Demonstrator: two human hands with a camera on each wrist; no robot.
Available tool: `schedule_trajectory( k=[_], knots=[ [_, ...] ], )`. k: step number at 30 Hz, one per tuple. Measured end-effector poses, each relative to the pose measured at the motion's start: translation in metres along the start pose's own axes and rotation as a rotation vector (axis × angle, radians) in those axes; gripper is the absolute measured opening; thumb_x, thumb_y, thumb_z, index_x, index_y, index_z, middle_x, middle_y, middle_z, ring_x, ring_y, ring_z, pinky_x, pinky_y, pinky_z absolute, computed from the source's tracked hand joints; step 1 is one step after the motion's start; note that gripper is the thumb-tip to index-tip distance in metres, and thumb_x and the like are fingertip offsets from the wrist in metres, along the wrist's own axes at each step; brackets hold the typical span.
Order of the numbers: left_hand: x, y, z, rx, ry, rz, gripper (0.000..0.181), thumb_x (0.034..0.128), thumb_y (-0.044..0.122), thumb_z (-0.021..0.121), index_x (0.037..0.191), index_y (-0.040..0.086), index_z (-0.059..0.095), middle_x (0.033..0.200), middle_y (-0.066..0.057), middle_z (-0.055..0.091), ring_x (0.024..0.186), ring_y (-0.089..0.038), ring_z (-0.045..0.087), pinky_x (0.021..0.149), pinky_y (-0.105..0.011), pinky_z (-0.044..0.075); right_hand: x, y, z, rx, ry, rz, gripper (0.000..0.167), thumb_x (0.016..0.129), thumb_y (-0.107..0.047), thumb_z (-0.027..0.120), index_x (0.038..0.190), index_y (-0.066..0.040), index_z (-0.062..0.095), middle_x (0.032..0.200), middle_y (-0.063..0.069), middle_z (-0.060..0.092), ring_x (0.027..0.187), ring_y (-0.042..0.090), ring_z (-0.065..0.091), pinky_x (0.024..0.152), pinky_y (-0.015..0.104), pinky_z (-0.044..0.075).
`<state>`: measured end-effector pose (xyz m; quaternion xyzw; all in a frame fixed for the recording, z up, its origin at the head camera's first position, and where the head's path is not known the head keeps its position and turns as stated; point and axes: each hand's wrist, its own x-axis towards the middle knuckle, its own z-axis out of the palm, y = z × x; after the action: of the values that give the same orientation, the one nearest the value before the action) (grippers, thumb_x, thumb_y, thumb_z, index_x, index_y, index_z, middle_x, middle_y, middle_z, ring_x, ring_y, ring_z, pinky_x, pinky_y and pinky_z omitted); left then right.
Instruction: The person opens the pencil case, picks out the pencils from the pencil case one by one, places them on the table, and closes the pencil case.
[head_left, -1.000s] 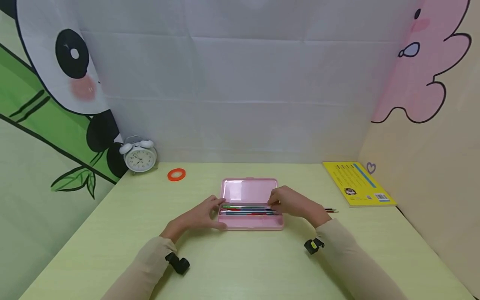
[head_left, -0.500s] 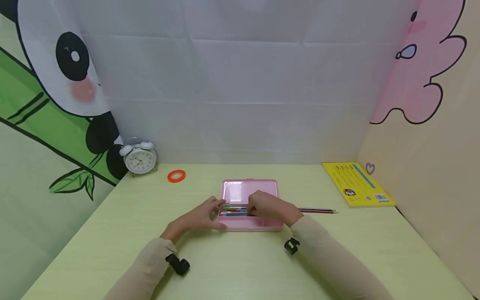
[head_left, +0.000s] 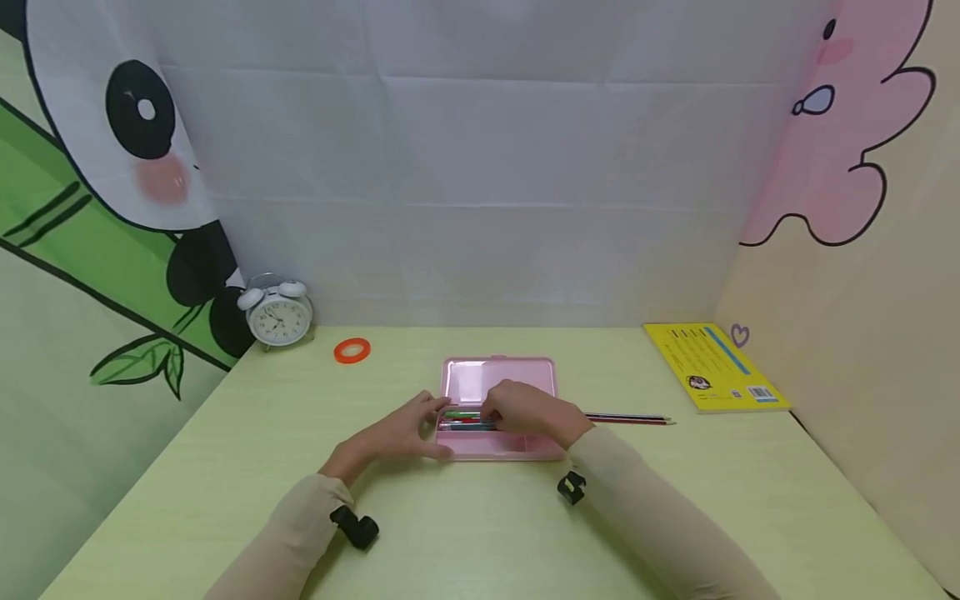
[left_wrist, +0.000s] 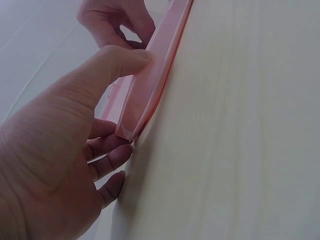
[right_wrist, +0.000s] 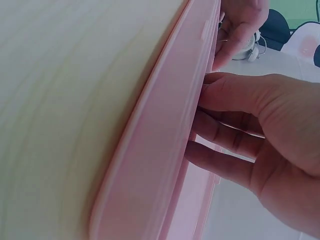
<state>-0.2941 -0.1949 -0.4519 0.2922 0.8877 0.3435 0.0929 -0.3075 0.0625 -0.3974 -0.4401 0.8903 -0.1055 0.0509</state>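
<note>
A pink pencil case lies with its lid raised on the table, long coloured pens or pencils inside it. My left hand grips the case's left end, thumb along its front side and fingers around the corner, as the left wrist view shows. Over the middle of the case is my right hand, its fingers bent down among the pens. In the right wrist view the case wall hides those fingertips, so whether they pinch a pen cannot be seen. Some slim pencils lie on the table just right of the case.
A white alarm clock stands at the back left, with an orange ring to its right. At the back right lies a yellow book. A pale sheet hangs behind the table.
My right hand has moved left from the case's right end to its middle, uncovering more of the pencils on the table. The left hand has kept its place on the case.
</note>
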Motion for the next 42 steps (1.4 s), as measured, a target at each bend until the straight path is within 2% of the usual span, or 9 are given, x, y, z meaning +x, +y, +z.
schedule_trajectory(
  k=[3, 8, 17, 20, 25, 34, 42],
  knots=[
    [0.000, 0.001, -0.001, -0.003, -0.004, -0.001, 0.091, 0.0790, 0.043, 0.083, 0.150, 0.003, 0.042, 0.117, -0.003, 0.047, 0.117, -0.025, 0.050, 0.095, -0.045, 0.041, 0.002, -0.001, 0.001, -0.020, -0.008, 0.020, 0.024, 0.090, 0.004, 0.066, 0.101, -0.011, 0.081, 0.084, -0.005, 0.067, 0.072, 0.010, 0.051, 0.072, 0.021, 0.046],
    [0.001, 0.000, -0.001, -0.006, -0.006, 0.002, 0.090, 0.0791, 0.043, 0.083, 0.150, 0.004, 0.042, 0.117, -0.003, 0.047, 0.117, -0.025, 0.050, 0.096, -0.046, 0.041, 0.004, -0.003, 0.002, -0.072, -0.026, 0.040, 0.026, 0.090, 0.003, 0.068, 0.104, -0.015, 0.081, 0.085, -0.006, 0.067, 0.073, 0.011, 0.050, 0.072, 0.022, 0.046],
    [0.000, -0.001, 0.000, -0.008, -0.005, 0.016, 0.090, 0.0793, 0.042, 0.083, 0.150, 0.004, 0.042, 0.116, -0.003, 0.047, 0.115, -0.023, 0.048, 0.094, -0.044, 0.041, 0.005, -0.003, 0.007, -0.109, -0.049, 0.055, 0.040, 0.089, 0.003, 0.067, 0.120, -0.021, 0.075, 0.096, -0.004, 0.068, 0.077, 0.010, 0.052, 0.076, 0.023, 0.047],
    [0.000, 0.000, 0.000, -0.007, -0.006, 0.015, 0.090, 0.0796, 0.042, 0.083, 0.150, 0.004, 0.042, 0.116, -0.003, 0.047, 0.115, -0.023, 0.049, 0.093, -0.043, 0.041, 0.004, -0.003, 0.006, -0.132, -0.043, 0.050, 0.040, 0.091, 0.001, 0.067, 0.121, -0.024, 0.075, 0.093, -0.004, 0.067, 0.077, 0.011, 0.051, 0.073, 0.023, 0.045],
    [0.000, 0.001, 0.000, 0.000, -0.009, 0.010, 0.090, 0.0793, 0.042, 0.083, 0.150, 0.004, 0.042, 0.116, -0.003, 0.046, 0.115, -0.024, 0.049, 0.093, -0.043, 0.041, 0.001, -0.005, -0.001, -0.127, -0.029, 0.036, 0.039, 0.090, 0.000, 0.069, 0.121, -0.024, 0.075, 0.084, -0.005, 0.061, 0.073, 0.012, 0.048, 0.066, 0.022, 0.044],
    [0.000, 0.001, 0.001, -0.003, -0.008, 0.016, 0.092, 0.0792, 0.041, 0.083, 0.151, 0.001, 0.040, 0.117, -0.003, 0.046, 0.115, -0.024, 0.048, 0.094, -0.044, 0.041, -0.005, -0.008, -0.004, -0.126, -0.025, 0.034, 0.042, 0.093, -0.001, 0.067, 0.128, -0.024, 0.071, 0.085, -0.001, 0.059, 0.071, 0.012, 0.044, 0.064, 0.022, 0.041],
    [-0.001, 0.003, 0.001, -0.013, -0.006, -0.001, 0.091, 0.0788, 0.042, 0.083, 0.150, 0.004, 0.042, 0.119, -0.003, 0.046, 0.117, -0.025, 0.049, 0.097, -0.046, 0.040, -0.014, -0.008, -0.006, -0.159, 0.041, 0.033, 0.047, 0.094, -0.004, 0.066, 0.134, -0.028, 0.066, 0.083, -0.002, 0.054, 0.069, 0.012, 0.044, 0.061, 0.021, 0.040]
  ],
)
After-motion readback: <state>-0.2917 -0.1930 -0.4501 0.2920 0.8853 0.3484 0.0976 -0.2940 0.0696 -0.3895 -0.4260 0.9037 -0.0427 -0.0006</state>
